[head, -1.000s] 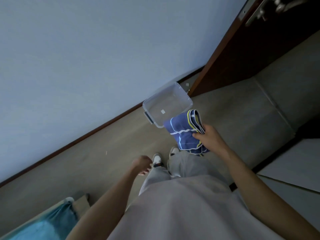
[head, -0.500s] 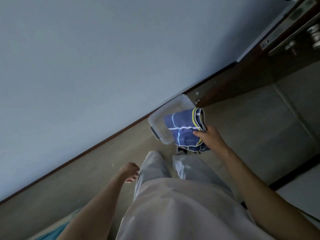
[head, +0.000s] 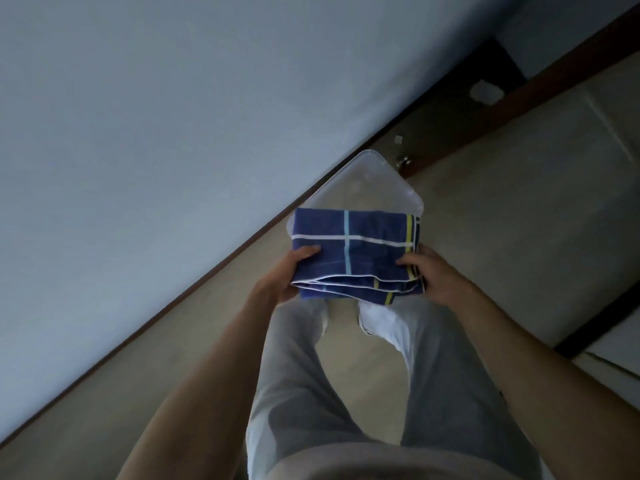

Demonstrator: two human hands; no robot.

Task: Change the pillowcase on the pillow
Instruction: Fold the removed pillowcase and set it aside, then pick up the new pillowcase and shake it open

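Folded pillowcase (head: 353,252) is held in front of the body, over the floor (head: 485,244), above the near edge of a clear plastic box (head: 374,183) that sits against the wall (head: 173,116). Blue cloth, white and pale-blue grid lines, yellow stripe near the right end. No pillow is in view.

Left hand (head: 284,277) is closed on the left end: thumb on top, fingers hidden under the stack. Right hand (head: 431,277) is closed on the right end the same way, thumb on top near the yellow stripe. Both grips are narrow pinches across the folded thickness.

Handling, judged from the look:
- Light. Weight is no issue for either hand.
- Soft, no stiffness. Several layers are seen at the near edge; the stack is kept flat only by support at both ends and sags slightly between them.
- Woven cotton look, so moderate friction is expected; slip from a pinch is unlikely.
- Not fragile. Main risk is layers sliding apart and the fold opening in an uncontrolled way.

Where to take hold: for carrying, the present two-end grip is adequate. For fitting, the open hem must be found first; which edge it is cannot be told here. Once found, the two hem corners should be pinched, one per hand, and the cloth shaken out.

Stage is judged early: fresh case in hand, not yet unfolded.
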